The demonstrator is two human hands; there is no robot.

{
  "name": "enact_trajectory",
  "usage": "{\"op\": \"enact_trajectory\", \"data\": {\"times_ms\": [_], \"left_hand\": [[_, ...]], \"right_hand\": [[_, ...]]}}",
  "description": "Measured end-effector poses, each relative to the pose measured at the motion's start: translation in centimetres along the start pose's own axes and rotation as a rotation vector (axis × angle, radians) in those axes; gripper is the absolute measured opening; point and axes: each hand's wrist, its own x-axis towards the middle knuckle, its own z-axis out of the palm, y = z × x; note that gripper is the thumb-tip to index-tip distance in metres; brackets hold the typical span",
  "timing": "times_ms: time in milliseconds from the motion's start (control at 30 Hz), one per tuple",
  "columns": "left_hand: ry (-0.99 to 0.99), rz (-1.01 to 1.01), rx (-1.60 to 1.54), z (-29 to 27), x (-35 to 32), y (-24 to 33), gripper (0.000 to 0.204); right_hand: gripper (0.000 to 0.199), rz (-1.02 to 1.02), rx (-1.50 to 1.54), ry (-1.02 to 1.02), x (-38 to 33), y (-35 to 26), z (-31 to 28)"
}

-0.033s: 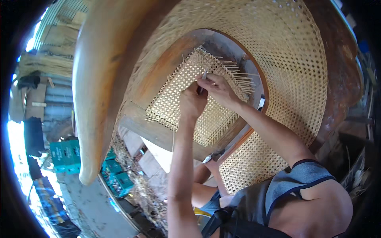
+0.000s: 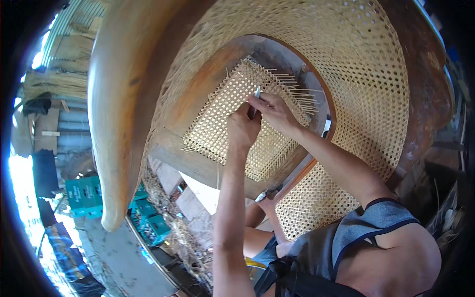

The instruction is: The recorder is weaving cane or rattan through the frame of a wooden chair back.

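My left hand point(image 2: 242, 127) is closed around the dark lower part of a pointed tool point(image 2: 257, 92), whose pale metallic tip sticks up past the fingers. The fingers of my right hand point(image 2: 275, 113) are pinched against the same tool, touching the left hand. Its exact kind is hidden by the fingers. Both hands are over a square panel of woven cane point(image 2: 213, 126), which lies inside a rounded wooden frame point(image 2: 198, 168). Loose cane ends point(image 2: 303, 101) stick out along the panel's far right side, with shorter ends along the other edges.
A thick, smooth curved wooden piece point(image 2: 116, 114) rises close at left. Curved cane weave point(image 2: 366, 84) wraps round the back and right, bordered by dark wood point(image 2: 428, 89). Green boxes point(image 2: 84, 193) and loose fibres point(image 2: 183, 242) lie at lower left. Bare legs show below the panel.
More of the tool's pale tip shows above my fingers. My hands have shifted very slightly right and down in the picture, and the view has moved a little.
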Motion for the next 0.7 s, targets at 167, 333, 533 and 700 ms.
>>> {"op": "enact_trajectory", "data": {"times_ms": [167,333,533,700], "left_hand": [[-0.138,-0.096,-0.264,0.0,-1.1,-0.3,0.016],[-0.077,0.078,0.071,-5.3,3.9,-2.0,0.011],[-0.108,0.190,0.396,-6.4,10.5,-1.1,0.023],[-0.241,0.057,0.390,-5.8,12.8,-1.8,0.020]], "right_hand": [[0.025,0.158,0.375,0.272,2.7,-0.9,-3.5],[0.021,0.234,0.139,-0.104,4.4,-1.0,-4.7],[0.028,0.291,-0.322,-0.287,8.0,-1.8,-1.2],[0.023,0.418,-0.558,-0.404,9.8,-3.5,-0.7]]}}
